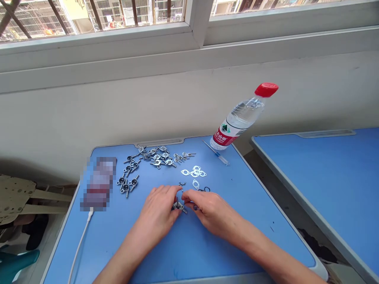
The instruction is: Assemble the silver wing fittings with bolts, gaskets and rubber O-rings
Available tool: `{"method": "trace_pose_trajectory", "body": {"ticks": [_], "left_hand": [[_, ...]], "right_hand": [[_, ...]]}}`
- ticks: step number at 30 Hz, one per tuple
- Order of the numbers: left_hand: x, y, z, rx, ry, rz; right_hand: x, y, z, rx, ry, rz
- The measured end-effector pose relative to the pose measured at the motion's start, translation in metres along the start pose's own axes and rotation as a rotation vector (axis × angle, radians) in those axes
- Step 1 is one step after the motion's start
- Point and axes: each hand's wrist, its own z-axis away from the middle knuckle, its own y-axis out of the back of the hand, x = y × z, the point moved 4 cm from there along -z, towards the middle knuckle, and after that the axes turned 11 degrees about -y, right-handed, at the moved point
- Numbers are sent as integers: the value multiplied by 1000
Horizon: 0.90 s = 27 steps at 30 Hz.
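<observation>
My left hand (160, 205) is closed at the fingertips on a small metal flange fitting (179, 206) with a short pipe stub, low over the blue desk. Close beside it, my right hand (213, 207) is curled with its fingers pressed together. A dark round end (195, 207) shows among the right fingers; the rest of that thing is hidden. Just beyond the fingertips lie several tiny screws (182, 184). Past the right hand are a loose oval metal plate (196, 184) and black rubber rings (207, 189). Further back, several more oval plates (186, 172) overlap.
Several fittings with black centres (125, 187) lie at left, and other metal fittings (157, 162) sit behind. A water bottle (233, 124) and a pen-like tool (217, 154) are at the back right. A blurred phone-like object (99, 183) with a white cable (79, 246) is at left.
</observation>
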Motion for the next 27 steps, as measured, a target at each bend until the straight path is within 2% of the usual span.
{"method": "trace_pose_trajectory", "body": {"ticks": [4, 12, 17, 27], "left_hand": [[0, -1, 0, -12, 14, 8], [1, -1, 0, 16, -26, 15], [3, 0, 1, -11, -7, 8], [3, -1, 2, 31, -58, -23]], "right_hand": [[-6, -1, 4, 53, 86, 121], [-14, -2, 5, 28, 134, 272], [-16, -3, 5, 13, 127, 301], [-10, -9, 6, -25, 165, 317]]}}
